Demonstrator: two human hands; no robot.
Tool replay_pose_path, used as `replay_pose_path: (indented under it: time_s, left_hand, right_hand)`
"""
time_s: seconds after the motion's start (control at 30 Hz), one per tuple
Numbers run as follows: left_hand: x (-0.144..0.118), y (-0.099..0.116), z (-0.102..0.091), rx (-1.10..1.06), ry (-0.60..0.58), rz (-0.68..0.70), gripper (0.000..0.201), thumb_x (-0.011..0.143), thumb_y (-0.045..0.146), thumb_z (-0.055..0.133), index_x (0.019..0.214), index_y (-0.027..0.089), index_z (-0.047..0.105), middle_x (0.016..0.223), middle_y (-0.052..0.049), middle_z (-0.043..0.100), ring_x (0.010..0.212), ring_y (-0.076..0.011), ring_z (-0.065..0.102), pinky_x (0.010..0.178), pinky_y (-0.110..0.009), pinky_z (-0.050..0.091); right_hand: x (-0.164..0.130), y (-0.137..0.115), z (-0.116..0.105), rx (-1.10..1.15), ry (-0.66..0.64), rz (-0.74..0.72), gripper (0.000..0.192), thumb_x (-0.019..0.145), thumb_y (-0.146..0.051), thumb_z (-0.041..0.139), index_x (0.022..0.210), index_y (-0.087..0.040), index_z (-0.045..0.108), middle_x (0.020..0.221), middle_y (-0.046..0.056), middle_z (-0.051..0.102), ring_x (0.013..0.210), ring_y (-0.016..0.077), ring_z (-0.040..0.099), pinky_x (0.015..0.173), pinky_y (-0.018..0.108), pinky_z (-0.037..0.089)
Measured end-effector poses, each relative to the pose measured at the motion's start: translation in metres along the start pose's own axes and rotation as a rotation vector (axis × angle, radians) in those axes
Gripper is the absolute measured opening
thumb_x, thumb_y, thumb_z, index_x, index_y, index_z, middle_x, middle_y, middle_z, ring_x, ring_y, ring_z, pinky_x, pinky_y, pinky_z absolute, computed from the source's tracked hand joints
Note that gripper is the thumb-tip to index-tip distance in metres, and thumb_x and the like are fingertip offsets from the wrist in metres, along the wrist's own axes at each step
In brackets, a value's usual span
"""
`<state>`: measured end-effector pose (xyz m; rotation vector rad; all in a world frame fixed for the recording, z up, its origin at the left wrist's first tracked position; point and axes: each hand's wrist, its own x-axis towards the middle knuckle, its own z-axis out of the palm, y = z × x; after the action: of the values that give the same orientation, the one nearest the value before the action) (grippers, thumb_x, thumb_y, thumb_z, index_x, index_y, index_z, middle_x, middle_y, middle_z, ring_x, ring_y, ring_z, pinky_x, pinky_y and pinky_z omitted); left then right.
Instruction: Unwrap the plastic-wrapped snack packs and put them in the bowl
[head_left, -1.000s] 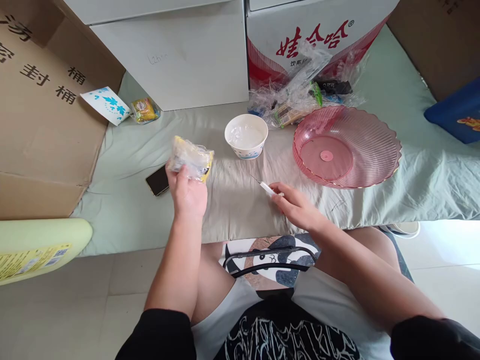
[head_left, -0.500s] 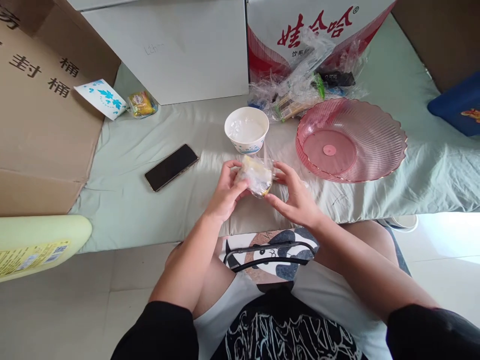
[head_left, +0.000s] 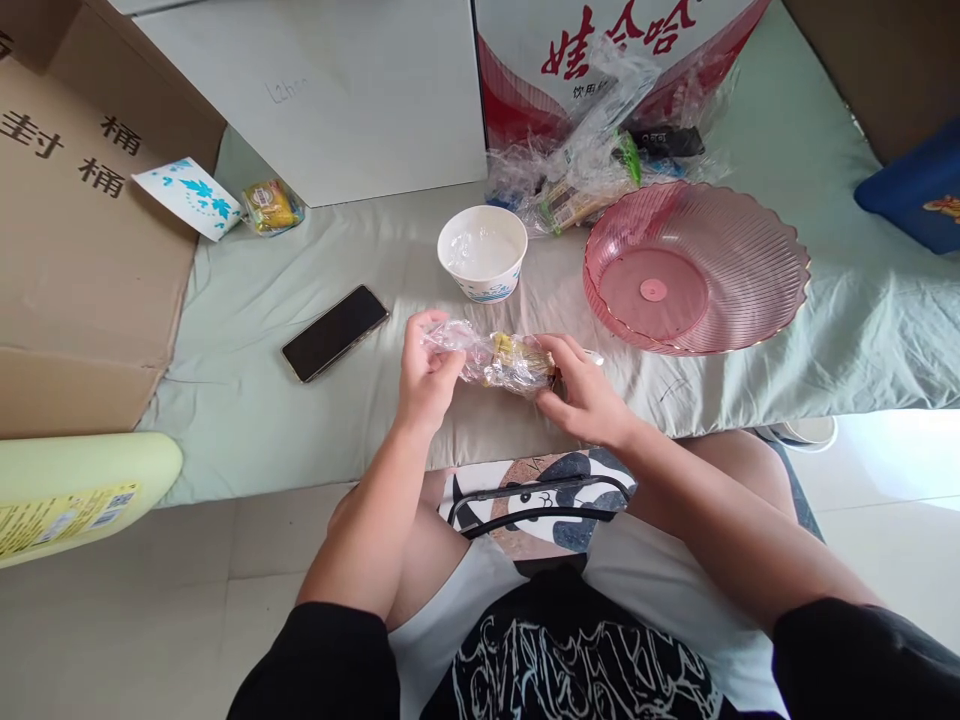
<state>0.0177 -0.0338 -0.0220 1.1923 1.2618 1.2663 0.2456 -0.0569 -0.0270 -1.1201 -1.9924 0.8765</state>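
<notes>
Head view: both hands, left hand (head_left: pixel 426 375) and right hand (head_left: pixel 581 392), pinch a clear-wrapped yellow snack (head_left: pixel 501 359) with closed fingers, stretching its wrapper near the paper bowl (head_left: pixel 481 251).

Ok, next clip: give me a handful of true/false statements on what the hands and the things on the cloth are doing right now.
1. Both hands hold the clear-wrapped snack packet. True: the left hand pinches its left end, the right hand its right end.
2. The pink plastic dish holds several packets. False: nothing lies in it.
3. The phone lies screen up on the cloth, left of the hands. True.
4. The white paper bowl stands inside the pink dish. False: it stands on the cloth beside the dish, to its left.
5. The right hand holds a pen. False: it grips the packet, and no pen shows in it.
</notes>
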Motion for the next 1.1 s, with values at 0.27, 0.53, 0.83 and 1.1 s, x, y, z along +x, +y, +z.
replay_pose_path:
  time_s: [0.27, 0.53, 0.83, 1.1]
  left_hand:
    - [-0.004, 0.014, -0.012, 0.002, 0.054, -0.203, 0.029, 0.065, 0.018, 0.067, 0.092, 0.024, 0.059, 0.098, 0.0, 0.065, 0.071, -0.0154, 0.071, 0.053, -0.023, 0.049]
    - [-0.004, 0.005, -0.052, 0.231, 0.208, -0.047, 0.018, 0.065, 0.018, 0.064, 0.082, 0.022, 0.064, 0.088, -0.001, 0.065, 0.079, -0.0188, 0.065, 0.063, -0.028, 0.05]
    - [-0.01, 0.01, -0.057, 0.608, 0.029, 0.271, 0.009, 0.071, 0.023, 0.077, 0.079, 0.025, 0.073, 0.131, -0.008, 0.06, 0.13, -0.033, 0.056, 0.117, -0.052, 0.041]
    - [-0.021, 0.033, -0.057, 0.361, 0.145, 0.445, 0.016, 0.072, 0.033, 0.08, 0.066, 0.025, 0.067, 0.093, -0.005, 0.071, 0.103, -0.0283, 0.069, 0.098, -0.047, 0.056]
  right_hand:
    - [0.002, -0.011, 0.003, -0.134, 0.178, -0.004, 0.009, 0.096, -0.026, 0.054, 0.095, -0.025, 0.063, 0.125, 0.013, 0.069, 0.129, 0.0299, 0.064, 0.109, 0.052, 0.052]
    - [-0.008, -0.009, -0.016, -0.152, 0.389, 0.152, 0.03, 0.082, -0.016, 0.05, 0.111, -0.024, 0.053, 0.095, 0.006, 0.068, 0.085, 0.0208, 0.068, 0.078, 0.037, 0.058]
    - [-0.013, -0.026, -0.019, -0.395, 0.089, -0.153, 0.019, 0.092, -0.03, 0.058, 0.109, -0.025, 0.067, 0.1, 0.008, 0.075, 0.097, 0.0279, 0.069, 0.094, 0.048, 0.053]
    - [-0.018, -0.033, -0.03, -0.356, 0.36, -0.08, 0.016, 0.087, -0.014, 0.055, 0.081, -0.027, 0.063, 0.105, 0.007, 0.076, 0.102, 0.0272, 0.072, 0.093, 0.049, 0.057]
